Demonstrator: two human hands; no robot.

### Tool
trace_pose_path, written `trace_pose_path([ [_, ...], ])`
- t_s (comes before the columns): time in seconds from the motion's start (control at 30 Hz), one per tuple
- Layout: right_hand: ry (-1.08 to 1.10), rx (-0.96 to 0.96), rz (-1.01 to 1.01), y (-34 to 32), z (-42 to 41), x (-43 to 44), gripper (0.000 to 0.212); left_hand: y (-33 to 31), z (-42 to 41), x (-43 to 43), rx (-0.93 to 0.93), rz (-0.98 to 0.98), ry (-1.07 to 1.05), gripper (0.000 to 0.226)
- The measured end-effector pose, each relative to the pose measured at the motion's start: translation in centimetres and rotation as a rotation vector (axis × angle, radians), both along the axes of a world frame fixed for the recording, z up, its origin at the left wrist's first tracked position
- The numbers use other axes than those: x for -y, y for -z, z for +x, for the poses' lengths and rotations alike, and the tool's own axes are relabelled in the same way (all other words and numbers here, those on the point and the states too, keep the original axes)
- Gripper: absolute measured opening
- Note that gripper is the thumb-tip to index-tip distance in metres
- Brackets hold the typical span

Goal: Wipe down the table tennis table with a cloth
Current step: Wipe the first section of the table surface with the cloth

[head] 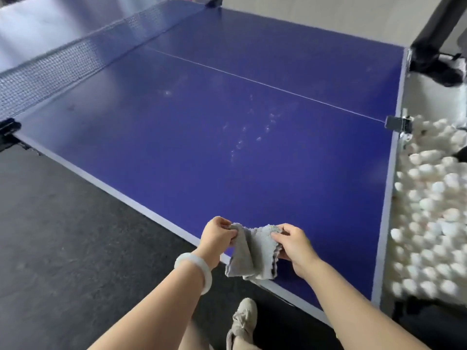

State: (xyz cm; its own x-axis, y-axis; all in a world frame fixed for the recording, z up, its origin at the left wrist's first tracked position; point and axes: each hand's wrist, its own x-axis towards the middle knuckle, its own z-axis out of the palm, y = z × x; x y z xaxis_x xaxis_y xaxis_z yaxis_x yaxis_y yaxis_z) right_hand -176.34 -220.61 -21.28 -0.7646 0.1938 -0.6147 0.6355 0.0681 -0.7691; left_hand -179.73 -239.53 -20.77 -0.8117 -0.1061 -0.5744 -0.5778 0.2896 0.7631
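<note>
Our left hand (217,234) and right hand (293,245) pinch the cloth (252,253) over the table (177,152) edge; smudges (250,130) lie straight ahead.

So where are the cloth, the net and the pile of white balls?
cloth (252,251): head view, its hanging grey middle.
net (50,72): head view, mesh near its left end.
white balls (429,210): head view, middle of the pile.

Blue table (177,160) with white edge lines; grey cloth (252,251); white balls (429,210); black mesh net (63,69); pale bangle (195,270).
</note>
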Motion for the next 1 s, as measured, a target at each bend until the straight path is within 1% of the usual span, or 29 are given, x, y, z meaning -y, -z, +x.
trace_pose_path([
  [0.1,0.094,0.051,0.027,0.0,-0.7,-3.0,0.008,0.2,-3.9,0.8,-0.058,-0.155,0.13,0.013],
  [0.2,0.225,0.054,0.089,-0.4,-0.3,-6.1,0.013,0.7,-7.2,0.2,-0.152,-0.191,0.264,0.012],
  [0.27,0.321,0.082,0.172,-0.3,1.0,-7.3,0.015,0.9,-8.7,-1.0,-0.216,-0.192,0.346,0.013],
  [0.3,0.332,0.112,0.23,-0.2,1.8,-7.4,0.017,1.1,-9.1,-1.5,-0.251,-0.192,0.392,0.016],
  [0.33,0.277,0.158,0.336,0.0,2.7,-7.3,0.02,1.3,-9.4,-2.1,-0.289,-0.199,0.448,0.02],
  [0.37,0.143,0.23,0.518,0.0,3.6,-7.0,0.024,1.6,-9.4,-2.4,-0.324,-0.22,0.517,0.025],
  [0.4,-0.001,0.287,0.745,0.2,4.3,-6.4,0.027,2.0,-9.1,-2.6,-0.362,-0.248,0.589,0.029],
  [0.43,-0.11,0.26,0.974,0.5,4.8,-5.7,0.028,2.5,-8.7,-2.6,-0.4,-0.277,0.659,0.031],
  [0.47,-0.177,0.148,1.119,0.8,4.9,-4.9,0.029,3.0,-8.3,-2.4,-0.434,-0.306,0.727,0.032],
  [0.5,-0.242,0.001,1.147,0.9,4.6,-3.8,0.036,3.5,-7.8,-2.1,-0.46,-0.33,0.789,0.033],
  [0.53,-0.344,-0.136,1.108,1.1,4.0,-2.8,0.047,4.0,-7.5,-1.7,-0.478,-0.344,0.844,0.033],
  [0.57,-0.473,-0.234,1.04,1.5,3.1,-1.8,0.061,4.4,-7.3,-1.2,-0.492,-0.35,0.897,0.033],
  [0.6,-0.61,-0.282,0.972,2.0,2.0,-0.9,0.074,4.8,-7.3,-0.8,-0.507,-0.351,0.949,0.033],
  [0.63,-0.74,-0.287,0.93,2.5,0.9,-0.1,0.083,4.9,-7.4,-0.5,-0.521,-0.346,0.994,0.032],
  [0.67,-0.845,-0.282,0.912,3.3,-0.2,0.6,0.086,5.1,-7.7,-0.2,-0.536,-0.334,1.025,0.03],
  [0.7,-0.914,-0.271,0.912,4.1,-1.1,1.0,0.081,5.2,-8.0,0.0,-0.556,-0.324,1.038,0.029],
  [0.73,-0.937,-0.266,0.946,4.9,-1.6,1.1,0.072,5.2,-8.4,0.3,-0.577,-0.327,1.04,0.03],
  [0.77,-0.911,-0.255,1.014,5.7,-1.7,1.0,0.062,5.3,-8.8,0.5,-0.597,-0.344,1.038,0.032],
  [0.8,-0.835,-0.223,1.1,6.4,-1.4,0.7,0.057,5.4,-9.4,0.7,-0.615,-0.37,1.04,0.034],
  [0.87,-0.56,-0.049,1.237,7.4,-0.1,-0.4,0.056,5.6,-10.5,1.0,-0.645,-0.425,1.066,0.036],
  [0.93,-0.3,0.128,1.24,7.6,0.9,-1.3,0.058,5.6,-11.4,1.0,-0.67,-0.458,1.099,0.037],
  [0.97,-0.225,0.16,1.21,7.5,0.9,-1.7,0.058,5.6,-11.7,0.7,-0.689,-0.467,1.119,0.037],
  [1.0,-0.161,0.137,1.19,7.2,0.7,-2.0,0.056,5.7,-11.9,0.3,-0.717,-0.48,1.145,0.038],
])
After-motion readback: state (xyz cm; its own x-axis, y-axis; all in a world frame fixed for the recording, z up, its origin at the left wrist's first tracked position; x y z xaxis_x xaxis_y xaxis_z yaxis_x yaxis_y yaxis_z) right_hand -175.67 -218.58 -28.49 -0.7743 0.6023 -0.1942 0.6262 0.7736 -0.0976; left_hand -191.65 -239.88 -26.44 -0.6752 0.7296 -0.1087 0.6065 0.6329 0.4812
